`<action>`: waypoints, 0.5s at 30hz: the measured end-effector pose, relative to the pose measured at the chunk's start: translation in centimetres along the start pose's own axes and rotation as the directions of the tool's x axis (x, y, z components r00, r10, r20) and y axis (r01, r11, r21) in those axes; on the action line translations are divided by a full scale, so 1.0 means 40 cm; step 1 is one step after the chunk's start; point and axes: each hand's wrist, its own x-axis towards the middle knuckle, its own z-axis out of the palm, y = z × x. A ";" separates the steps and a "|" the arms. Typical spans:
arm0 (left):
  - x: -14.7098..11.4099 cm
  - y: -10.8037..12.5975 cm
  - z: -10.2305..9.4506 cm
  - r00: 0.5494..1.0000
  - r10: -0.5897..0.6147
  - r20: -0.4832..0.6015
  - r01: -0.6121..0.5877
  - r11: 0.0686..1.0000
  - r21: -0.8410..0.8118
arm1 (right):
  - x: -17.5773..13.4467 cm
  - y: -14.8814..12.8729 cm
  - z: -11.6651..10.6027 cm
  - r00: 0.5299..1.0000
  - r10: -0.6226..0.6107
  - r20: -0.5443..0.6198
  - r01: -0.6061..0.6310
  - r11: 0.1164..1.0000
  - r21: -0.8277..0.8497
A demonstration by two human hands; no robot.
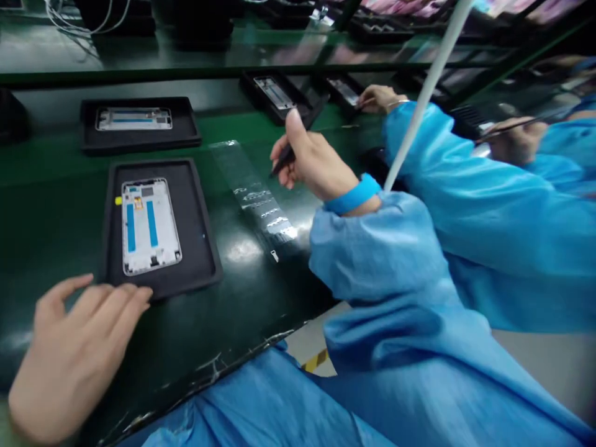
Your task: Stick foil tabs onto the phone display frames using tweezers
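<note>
My left hand (pixel 74 354) is open, its fingers stretched out against the near edge of a black foam tray (pixel 200 248). In that tray lies a silver phone frame (pixel 162 233) with two blue strips and a yellow tab at its left edge. My right hand (pixel 310 155), with a blue band at the wrist, is closed around dark tweezers (pixel 282 162), slightly blurred, tip pointing down-left. Below it a clear plastic strip (pixel 254 192) with a row of small pieces lies flat on the green bench. A small white piece (pixel 274 255) is by the strip's near end.
Behind sits another black tray (pixel 139 139) with a phone frame (pixel 135 119). Further right are two more trays with phone parts (pixel 274 93). At the right, a co-worker's hand (pixel 379 99) reaches to one. A white pole (pixel 428 93) slants past my right sleeve.
</note>
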 end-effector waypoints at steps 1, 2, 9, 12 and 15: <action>-0.015 0.025 0.006 0.999 0.033 0.029 -0.032 0.999 -0.035 | -0.044 0.018 -0.010 0.999 0.043 0.019 -0.044 0.999 0.029; -0.026 0.050 0.011 0.996 0.071 0.060 -0.067 0.996 -0.066 | -0.086 0.039 -0.015 0.998 0.060 0.020 -0.061 0.997 0.048; 0.003 0.195 0.010 0.957 0.285 0.048 -0.261 0.922 -0.285 | -0.283 0.153 -0.006 0.957 0.288 -0.036 -0.273 0.935 0.225; 0.084 0.205 0.002 0.953 0.296 0.062 -0.249 0.886 -0.391 | -0.306 0.173 0.007 0.947 0.318 -0.045 -0.298 0.924 0.239; 0.195 0.195 0.029 0.948 0.317 -0.013 -0.298 0.873 -0.387 | -0.308 0.182 0.017 0.949 0.312 -0.043 -0.294 0.925 0.240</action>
